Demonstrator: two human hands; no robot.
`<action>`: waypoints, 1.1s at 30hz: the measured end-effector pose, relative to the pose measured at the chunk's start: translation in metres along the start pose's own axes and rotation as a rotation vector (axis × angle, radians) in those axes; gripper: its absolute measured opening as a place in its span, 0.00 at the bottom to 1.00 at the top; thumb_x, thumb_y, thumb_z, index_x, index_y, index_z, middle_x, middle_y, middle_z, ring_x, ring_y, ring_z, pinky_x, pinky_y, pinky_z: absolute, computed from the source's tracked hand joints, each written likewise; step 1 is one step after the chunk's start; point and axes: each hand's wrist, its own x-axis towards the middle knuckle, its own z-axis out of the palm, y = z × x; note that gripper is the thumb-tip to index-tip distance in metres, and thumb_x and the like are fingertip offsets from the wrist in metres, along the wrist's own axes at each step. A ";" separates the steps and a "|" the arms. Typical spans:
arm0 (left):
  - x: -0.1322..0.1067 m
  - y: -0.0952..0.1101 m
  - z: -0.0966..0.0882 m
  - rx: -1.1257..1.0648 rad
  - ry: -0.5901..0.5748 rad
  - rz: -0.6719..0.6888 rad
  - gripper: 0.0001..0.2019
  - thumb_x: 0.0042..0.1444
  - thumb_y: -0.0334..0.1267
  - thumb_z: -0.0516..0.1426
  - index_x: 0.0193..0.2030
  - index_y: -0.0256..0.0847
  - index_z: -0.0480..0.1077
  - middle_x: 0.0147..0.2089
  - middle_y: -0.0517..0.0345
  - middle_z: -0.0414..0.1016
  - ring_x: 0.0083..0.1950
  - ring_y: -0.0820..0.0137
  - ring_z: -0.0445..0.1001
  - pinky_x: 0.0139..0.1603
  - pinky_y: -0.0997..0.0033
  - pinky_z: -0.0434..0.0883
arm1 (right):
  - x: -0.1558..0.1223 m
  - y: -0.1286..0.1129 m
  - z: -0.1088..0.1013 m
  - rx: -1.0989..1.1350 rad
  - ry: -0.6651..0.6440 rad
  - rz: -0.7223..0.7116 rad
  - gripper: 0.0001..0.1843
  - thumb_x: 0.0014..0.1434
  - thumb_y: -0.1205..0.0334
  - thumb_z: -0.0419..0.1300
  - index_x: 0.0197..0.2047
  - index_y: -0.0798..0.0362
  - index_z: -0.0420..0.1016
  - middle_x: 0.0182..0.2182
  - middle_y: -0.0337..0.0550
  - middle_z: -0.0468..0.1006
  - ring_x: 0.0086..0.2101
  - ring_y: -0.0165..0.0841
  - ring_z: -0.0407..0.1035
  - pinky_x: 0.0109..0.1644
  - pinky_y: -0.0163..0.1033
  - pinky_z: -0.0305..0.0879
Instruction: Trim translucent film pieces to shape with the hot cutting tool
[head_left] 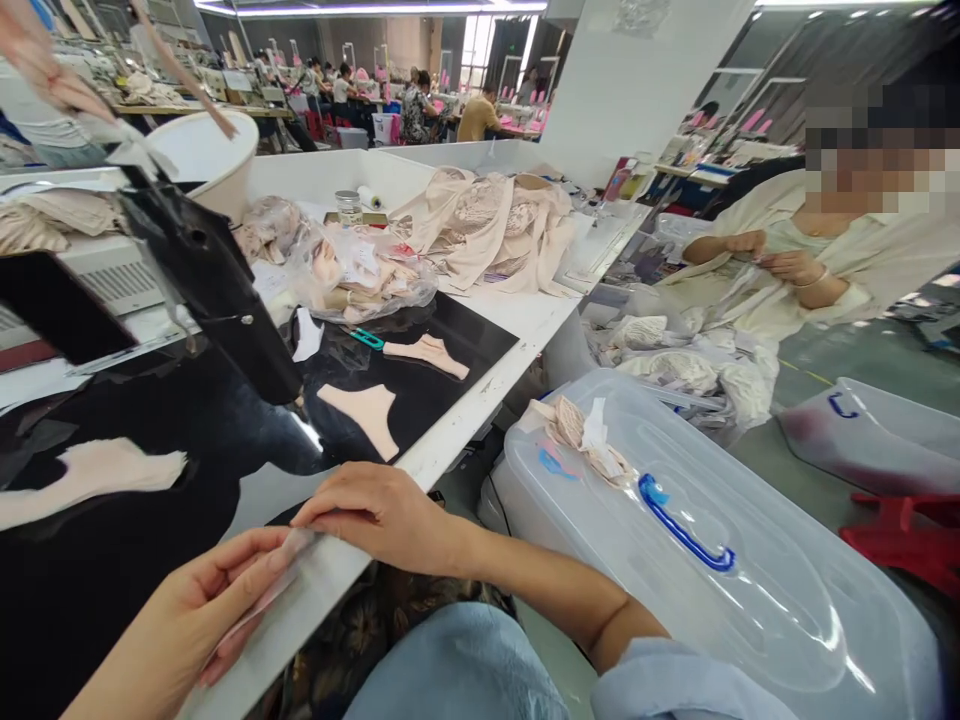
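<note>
At the table's front edge, my left hand (217, 600) is closed on a thin, pale piece of fabric (281, 580), with the thumb on top. My right hand (375, 510) meets it there, its fingertips pinched on the far end of the same fabric. Just beyond my hands, several cut beige fabric pieces lie on the black work surface: one piece (367, 415) in the middle, another (431, 352) behind it, and a stack (97, 475) at the left. A black machine arm (217, 290) reaches down over the surface. Teal thread snips (367, 340) lie near the back piece.
Behind are a clear bag of fabric parts (360, 270) and a heap of beige lace garments (495, 225). A lidded plastic bin (720, 620) with a blue handle stands at my right. Beyond it, a co-worker (817, 240) handles pale fabric. A white bucket (210, 165) stands back left.
</note>
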 end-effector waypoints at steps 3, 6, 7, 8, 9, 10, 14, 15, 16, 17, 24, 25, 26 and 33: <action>-0.009 0.013 -0.002 -0.211 -0.183 -0.048 0.30 0.46 0.68 0.63 0.41 0.42 0.74 0.20 0.71 0.54 0.17 0.81 0.47 0.16 0.80 0.47 | -0.003 -0.004 0.002 0.023 0.070 -0.004 0.10 0.68 0.65 0.57 0.43 0.53 0.81 0.41 0.43 0.84 0.44 0.30 0.76 0.54 0.35 0.71; -0.015 0.019 0.000 -0.331 -0.237 0.033 0.23 0.54 0.60 0.63 0.38 0.40 0.72 0.18 0.73 0.53 0.17 0.82 0.47 0.18 0.80 0.47 | -0.007 -0.008 0.002 0.046 0.093 0.071 0.08 0.67 0.65 0.59 0.42 0.49 0.82 0.39 0.41 0.84 0.42 0.30 0.77 0.50 0.36 0.73; -0.015 0.019 0.000 -0.377 -0.250 0.061 0.21 0.56 0.58 0.63 0.41 0.40 0.72 0.17 0.73 0.54 0.16 0.83 0.48 0.18 0.80 0.47 | -0.007 -0.008 0.001 0.055 0.092 0.077 0.08 0.66 0.65 0.60 0.42 0.48 0.82 0.39 0.41 0.84 0.41 0.30 0.77 0.49 0.36 0.74; -0.015 0.018 -0.001 -0.419 -0.258 0.073 0.21 0.56 0.56 0.64 0.44 0.40 0.72 0.17 0.73 0.56 0.16 0.83 0.48 0.19 0.79 0.47 | -0.007 -0.007 0.001 0.065 0.099 0.086 0.08 0.65 0.65 0.61 0.42 0.48 0.82 0.39 0.41 0.83 0.40 0.31 0.77 0.48 0.36 0.74; -0.015 0.017 -0.001 -0.448 -0.290 0.069 0.22 0.56 0.55 0.65 0.47 0.40 0.72 0.17 0.73 0.58 0.16 0.83 0.49 0.19 0.79 0.47 | -0.006 -0.007 0.000 0.067 0.113 0.082 0.08 0.65 0.64 0.61 0.42 0.47 0.82 0.38 0.41 0.84 0.40 0.31 0.78 0.47 0.36 0.75; -0.016 0.016 -0.002 -0.474 -0.314 0.066 0.22 0.57 0.54 0.65 0.50 0.40 0.72 0.17 0.73 0.58 0.16 0.82 0.49 0.19 0.78 0.47 | -0.006 -0.007 0.000 0.066 0.101 0.079 0.08 0.65 0.64 0.61 0.42 0.46 0.82 0.38 0.41 0.84 0.39 0.32 0.78 0.46 0.37 0.75; -0.020 0.015 -0.004 -0.558 -0.378 0.037 0.22 0.56 0.54 0.65 0.48 0.37 0.74 0.18 0.72 0.59 0.16 0.82 0.50 0.19 0.76 0.46 | -0.006 -0.010 -0.001 0.050 0.071 0.085 0.09 0.66 0.63 0.59 0.42 0.45 0.83 0.38 0.41 0.84 0.39 0.32 0.79 0.42 0.36 0.75; -0.021 0.015 -0.004 -0.571 -0.381 0.036 0.21 0.56 0.54 0.65 0.45 0.37 0.74 0.18 0.71 0.59 0.17 0.82 0.50 0.18 0.76 0.47 | -0.006 -0.010 0.000 0.046 0.066 0.094 0.09 0.66 0.62 0.59 0.42 0.45 0.83 0.38 0.41 0.84 0.39 0.32 0.78 0.42 0.36 0.75; -0.022 0.015 -0.004 -0.581 -0.378 0.041 0.20 0.56 0.55 0.65 0.41 0.38 0.74 0.19 0.71 0.60 0.17 0.82 0.50 0.19 0.77 0.48 | -0.007 -0.011 0.000 0.044 0.059 0.106 0.09 0.66 0.62 0.60 0.42 0.45 0.83 0.38 0.41 0.84 0.39 0.32 0.78 0.41 0.35 0.75; -0.022 0.015 -0.004 -0.587 -0.369 0.052 0.20 0.55 0.55 0.65 0.38 0.38 0.73 0.21 0.69 0.61 0.19 0.82 0.53 0.19 0.78 0.50 | -0.007 -0.011 0.000 0.042 0.055 0.117 0.09 0.66 0.62 0.60 0.42 0.44 0.83 0.39 0.41 0.84 0.39 0.32 0.78 0.41 0.35 0.74; -0.017 0.010 0.001 -0.508 -0.251 0.167 0.19 0.57 0.55 0.63 0.37 0.38 0.73 0.32 0.59 0.70 0.33 0.73 0.69 0.27 0.77 0.69 | -0.008 -0.007 0.004 0.036 0.043 0.176 0.08 0.66 0.59 0.61 0.42 0.44 0.82 0.40 0.41 0.83 0.39 0.32 0.77 0.40 0.35 0.73; -0.017 0.010 0.001 -0.497 -0.232 0.186 0.19 0.59 0.55 0.62 0.37 0.38 0.73 0.32 0.59 0.71 0.31 0.74 0.69 0.27 0.77 0.69 | -0.009 -0.006 0.004 0.040 0.037 0.187 0.08 0.66 0.58 0.61 0.43 0.44 0.82 0.41 0.41 0.83 0.39 0.32 0.77 0.39 0.35 0.72; -0.017 0.009 0.002 -0.484 -0.210 0.203 0.18 0.60 0.54 0.61 0.37 0.38 0.72 0.31 0.59 0.71 0.30 0.75 0.68 0.27 0.77 0.69 | -0.009 -0.005 0.004 0.045 0.026 0.204 0.08 0.66 0.57 0.61 0.43 0.44 0.82 0.41 0.41 0.83 0.38 0.32 0.76 0.38 0.34 0.71; -0.017 0.009 -0.004 -0.275 -0.083 0.292 0.14 0.65 0.48 0.57 0.36 0.39 0.74 0.30 0.61 0.76 0.30 0.75 0.70 0.35 0.76 0.68 | -0.009 -0.003 0.009 0.073 0.028 0.322 0.07 0.63 0.56 0.64 0.43 0.46 0.82 0.36 0.39 0.81 0.29 0.28 0.68 0.32 0.34 0.62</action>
